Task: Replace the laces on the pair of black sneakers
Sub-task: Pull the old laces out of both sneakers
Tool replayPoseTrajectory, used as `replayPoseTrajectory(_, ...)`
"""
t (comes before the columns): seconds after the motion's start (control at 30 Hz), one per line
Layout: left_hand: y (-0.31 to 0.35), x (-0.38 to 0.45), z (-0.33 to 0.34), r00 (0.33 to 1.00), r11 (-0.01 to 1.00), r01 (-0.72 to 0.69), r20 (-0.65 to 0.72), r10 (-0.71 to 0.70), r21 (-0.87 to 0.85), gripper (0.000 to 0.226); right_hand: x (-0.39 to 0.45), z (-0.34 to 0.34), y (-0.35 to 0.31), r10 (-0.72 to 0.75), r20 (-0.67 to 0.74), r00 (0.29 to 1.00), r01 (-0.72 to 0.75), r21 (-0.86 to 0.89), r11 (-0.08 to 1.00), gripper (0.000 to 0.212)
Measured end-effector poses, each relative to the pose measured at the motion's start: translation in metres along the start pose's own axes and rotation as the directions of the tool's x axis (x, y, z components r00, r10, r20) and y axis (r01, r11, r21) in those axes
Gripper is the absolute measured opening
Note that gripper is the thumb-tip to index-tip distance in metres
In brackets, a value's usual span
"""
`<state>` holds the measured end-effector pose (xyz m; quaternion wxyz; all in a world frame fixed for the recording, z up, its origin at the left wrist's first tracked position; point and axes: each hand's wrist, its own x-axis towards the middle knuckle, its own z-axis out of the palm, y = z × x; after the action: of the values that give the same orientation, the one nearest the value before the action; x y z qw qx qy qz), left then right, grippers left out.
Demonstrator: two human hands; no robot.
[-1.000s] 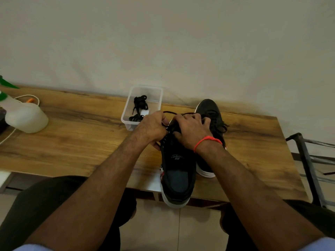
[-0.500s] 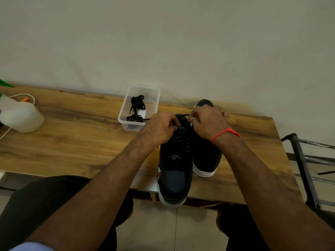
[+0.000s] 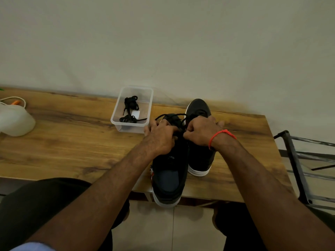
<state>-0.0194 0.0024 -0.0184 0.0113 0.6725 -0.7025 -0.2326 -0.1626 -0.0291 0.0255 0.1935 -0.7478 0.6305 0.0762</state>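
Hands: L hand (image 3: pixel 159 137) & R hand (image 3: pixel 201 132) pinch lace (image 3: pixel 170 115); near sneaker (image 3: pixel 169 171)

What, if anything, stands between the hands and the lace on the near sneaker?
Nothing visible does. Both the left hand and the right hand are already on the lace over the near sneaker, fingers curled round it. The clear tub of spare laces sits apart, beyond the left hand.

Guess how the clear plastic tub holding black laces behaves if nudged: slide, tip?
The clear plastic tub probably slides rather than tips: it looks low, wide and flat-bottomed on the smooth wooden table. It is likely very light, since it holds only two black lace bundles. Those would likely flop and shift inside.
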Motion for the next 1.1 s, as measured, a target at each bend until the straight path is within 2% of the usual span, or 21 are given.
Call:
replayPoseTrajectory(0.13, -0.005, 0.0, -0.002, 0.999, 0.998, 0.036, -0.036, -0.038, -0.043, 0.014, 0.002, -0.004, 0.006, -0.003, 0.055, 0.998, -0.002, 0.099, 0.995, 0.023)
replayPoseTrajectory(0.23, -0.009, 0.001, -0.005, 0.992, 0.978, 0.087, -0.078, -0.103, -0.192, 0.008, 0.003, -0.006, 0.009, -0.022, 0.07, 0.997, 0.014, 0.111, 0.994, 0.022)
replayPoseTrajectory(0.3, -0.012, 0.002, -0.011, 0.966, 0.905, 0.137, -0.149, -0.213, -0.404, 0.009, 0.001, -0.007, 0.009, -0.029, 0.073, 0.997, 0.022, 0.101, 0.995, 0.022)
replayPoseTrajectory(0.37, -0.016, 0.004, -0.017, 0.931, 0.785, 0.109, -0.215, -0.296, -0.61, 0.007, 0.001, -0.007, 0.009, -0.035, 0.075, 0.997, 0.028, 0.095, 0.995, 0.021)
replayPoseTrajectory(0.4, -0.018, 0.003, -0.02, 0.92, 0.753, 0.086, -0.238, -0.311, -0.653, 0.005, 0.001, -0.007, 0.009, -0.038, 0.075, 0.996, 0.031, 0.092, 0.995, 0.022)
replayPoseTrajectory(0.47, -0.02, 0.003, -0.02, 0.915, 0.806, 0.061, -0.291, -0.281, -0.589, 0.016, 0.001, -0.007, 0.009, -0.04, 0.076, 0.996, 0.033, 0.089, 0.996, 0.022)
replayPoseTrajectory(0.57, -0.014, 0.001, -0.015, 0.931, 0.965, 0.017, -0.348, -0.111, -0.263, 0.039, 0.001, -0.006, 0.009, -0.039, 0.074, 0.997, 0.032, 0.097, 0.995, 0.021)
replayPoseTrajectory(0.67, -0.004, -0.002, -0.006, 0.964, 0.997, -0.035, -0.265, 0.014, -0.075, 0.029, 0.001, -0.006, 0.009, -0.039, 0.071, 0.997, 0.032, 0.095, 0.995, 0.02)
replayPoseTrajectory(0.73, 0.0, -0.002, 0.003, 0.976, 1.0, -0.027, -0.217, 0.026, 0.0, 0.029, 0.001, -0.005, 0.009, -0.046, 0.07, 0.996, 0.04, 0.091, 0.995, 0.019)
replayPoseTrajectory(0.83, 0.0, 0.004, 0.006, 0.982, 0.99, -0.002, -0.188, -0.025, -0.144, 0.018, 0.0, -0.005, 0.008, -0.052, 0.063, 0.997, 0.047, 0.077, 0.996, 0.022)
replayPoseTrajectory(0.9, -0.002, 0.008, 0.004, 0.992, 0.974, 0.004, -0.119, -0.032, -0.228, 0.007, -0.001, -0.005, 0.007, -0.048, 0.068, 0.997, 0.044, 0.062, 0.997, 0.025)
replayPoseTrajectory(0.97, -0.004, 0.009, 0.002, 0.993, 0.968, 0.025, -0.103, -0.053, -0.251, 0.013, 0.0, -0.005, 0.007, -0.047, 0.074, 0.996, 0.043, 0.06, 0.997, 0.024)
replayPoseTrajectory(1.03, -0.003, 0.007, -0.001, 0.976, 0.965, 0.078, -0.178, -0.126, -0.25, 0.011, 0.0, -0.005, 0.006, -0.043, 0.069, 0.997, 0.038, 0.061, 0.997, 0.023)
replayPoseTrajectory(1.1, -0.003, 0.005, -0.008, 0.935, 0.959, 0.146, -0.282, -0.214, -0.243, 0.026, -0.001, -0.004, 0.005, -0.034, 0.058, 0.998, 0.031, 0.047, 0.998, 0.022)
